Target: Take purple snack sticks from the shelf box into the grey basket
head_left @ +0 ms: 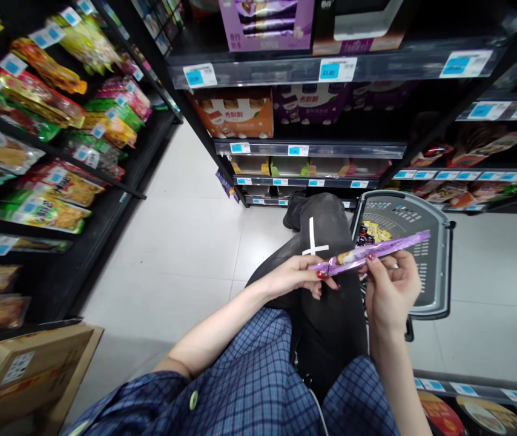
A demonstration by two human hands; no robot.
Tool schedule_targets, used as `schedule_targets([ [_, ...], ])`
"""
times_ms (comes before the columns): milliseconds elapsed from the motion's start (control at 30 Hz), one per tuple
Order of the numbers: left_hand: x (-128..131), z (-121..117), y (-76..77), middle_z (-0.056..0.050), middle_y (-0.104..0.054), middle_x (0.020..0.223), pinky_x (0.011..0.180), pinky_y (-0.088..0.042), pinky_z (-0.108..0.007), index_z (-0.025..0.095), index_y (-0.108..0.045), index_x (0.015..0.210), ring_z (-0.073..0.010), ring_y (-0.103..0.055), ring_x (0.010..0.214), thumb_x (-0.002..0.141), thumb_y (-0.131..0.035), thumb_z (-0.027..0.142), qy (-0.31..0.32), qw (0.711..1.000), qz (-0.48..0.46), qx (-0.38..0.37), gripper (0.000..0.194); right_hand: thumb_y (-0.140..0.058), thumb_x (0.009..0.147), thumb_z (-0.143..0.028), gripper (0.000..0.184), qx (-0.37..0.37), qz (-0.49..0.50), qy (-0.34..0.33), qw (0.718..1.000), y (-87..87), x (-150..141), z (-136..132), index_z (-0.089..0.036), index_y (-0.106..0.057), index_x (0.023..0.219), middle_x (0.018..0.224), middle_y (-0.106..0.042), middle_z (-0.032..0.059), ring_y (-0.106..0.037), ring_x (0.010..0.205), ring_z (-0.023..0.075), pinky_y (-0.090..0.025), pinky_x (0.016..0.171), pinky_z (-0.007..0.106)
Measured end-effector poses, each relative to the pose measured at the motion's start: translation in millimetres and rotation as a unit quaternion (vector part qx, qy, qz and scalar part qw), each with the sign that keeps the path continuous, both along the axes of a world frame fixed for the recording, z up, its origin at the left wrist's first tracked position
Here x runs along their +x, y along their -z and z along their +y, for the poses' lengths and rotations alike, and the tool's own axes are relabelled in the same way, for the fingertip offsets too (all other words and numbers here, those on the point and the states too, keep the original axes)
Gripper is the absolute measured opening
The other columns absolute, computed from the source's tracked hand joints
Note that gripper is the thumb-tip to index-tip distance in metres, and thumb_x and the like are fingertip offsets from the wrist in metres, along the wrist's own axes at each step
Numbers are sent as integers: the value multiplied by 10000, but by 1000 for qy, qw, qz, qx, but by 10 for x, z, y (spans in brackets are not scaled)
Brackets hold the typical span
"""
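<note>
Pale, smooth floor tiles with thin straight joints lie between black metal shelves. At the left, a dark rack carries soft, shiny plastic packets in green, red and yellow, with small blue and white price labels. In front, the shelf unit has clear plastic label strips, and on it stand stiff cardboard boxes: a purple one above and an orange one lower. The left hand has its fingers nearly closed, pinching one end of a long, thin, glossy purple wrapper. The right hand, with a ring on it, is half curled and holds the same wrapper between thumb and fingers, further along. This wrapper is a little tilted, above the dark trousers and partly over a grey plastic basket with slotted surface and rounded corners. Inside the basket are small yellow and dark pieces, perhaps wrapped packets, but they are partly hidden. The shirt is blue checked cloth.
</note>
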State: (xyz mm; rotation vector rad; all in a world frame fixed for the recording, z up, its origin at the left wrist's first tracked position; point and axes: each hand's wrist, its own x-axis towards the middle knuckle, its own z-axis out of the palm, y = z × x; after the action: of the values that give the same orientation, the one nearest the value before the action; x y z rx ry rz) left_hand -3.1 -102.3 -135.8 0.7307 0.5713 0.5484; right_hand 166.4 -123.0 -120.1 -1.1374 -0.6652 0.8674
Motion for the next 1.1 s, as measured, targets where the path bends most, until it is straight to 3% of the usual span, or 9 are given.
schedule_targets([
  [67, -10, -25, -3, -83, -703, 905, 652, -540, -260, 138, -564, 1088, -110, -655, 611, 777, -673, 288, -98, 989, 32, 108, 362, -714, 664, -113, 241, 7, 30, 20, 999, -21, -15, -19, -185, -568, 842, 578, -555, -81, -540, 465, 59, -463, 497, 177],
  [167, -43, -44, -7, -74, -696, 1015, 723, -554, -273, 182, -597, 1096, -148, -694, 765, 809, -634, 221, -215, 917, 119, 315, 293, -692, 676, -122, 196, -12, 79, -8, 997, -25, -16, -60, -184, -595, 834, 618, -590, -58, -553, 479, 64, -468, 501, 189],
  [300, -87, -18, -6, -85, -698, 1054, 841, -548, -305, 169, -663, 1003, -178, -659, 983, 808, -617, 131, -260, 778, 197, 537, 205, -697, 643, -153, 96, -27, 118, -38, 992, 2, -22, -108, -152, -607, 677, 616, -620, -27, -554, 460, 68, -457, 468, 195],
  [400, -101, 3, 9, -105, -692, 1071, 851, -557, -304, 146, -664, 954, -173, -665, 971, 772, -647, 93, -286, 733, 193, 586, 190, -714, 602, -152, 120, -44, 137, -13, 990, 9, -63, -116, -148, -595, 617, 579, -615, -30, -543, 444, 61, -452, 446, 180],
  [567, -117, 3, 29, -103, -670, 1049, 693, -599, -229, 130, -634, 908, -134, -682, 841, 804, -593, 63, -262, 740, 193, 589, 130, -731, 573, -159, 187, -81, 166, 5, 983, 20, -129, -119, -151, -546, 548, 494, -561, -52, -515, 436, 52, -467, 451, 171],
  [700, -131, -7, 7, -66, -565, 1026, 554, -585, -170, 132, -592, 920, -61, -643, 657, 863, -516, 112, -216, 788, 204, 540, 97, -727, 607, -174, 212, -97, 154, -10, 983, 76, -118, -155, -153, -527, 539, 477, -525, -60, -509, 437, 55, -486, 477, 187],
  [900, -148, 17, -23, -51, -435, 1044, 470, -559, -155, 134, -516, 867, -44, -621, 629, 902, -461, 234, -140, 869, 204, 429, 119, -720, 658, -238, 150, -67, 121, -15, 990, 181, 50, -191, -194, -603, 741, 706, -610, -30, -590, 609, 110, -536, 539, 274],
  [1000, -162, 41, 17, -50, -446, 1035, 524, -572, -176, 138, -503, 866, -43, -612, 638, 913, -440, 241, -145, 850, 230, 450, 129, -741, 646, -212, 143, -64, 112, 15, 992, 224, 108, -233, -186, -620, 716, 702, -597, -32, -596, 658, 117, -556, 631, 318],
  [1100, -171, 62, 70, -57, -477, 1011, 642, -582, -242, 148, -501, 870, -83, -610, 727, 912, -443, 224, -164, 781, 295, 525, 104, -723, 684, -226, 106, -62, 122, 28, 990, 265, 66, -304, -196, -635, 736, 730, -600, -30, -596, 660, 111, -548, 593, 286],
])
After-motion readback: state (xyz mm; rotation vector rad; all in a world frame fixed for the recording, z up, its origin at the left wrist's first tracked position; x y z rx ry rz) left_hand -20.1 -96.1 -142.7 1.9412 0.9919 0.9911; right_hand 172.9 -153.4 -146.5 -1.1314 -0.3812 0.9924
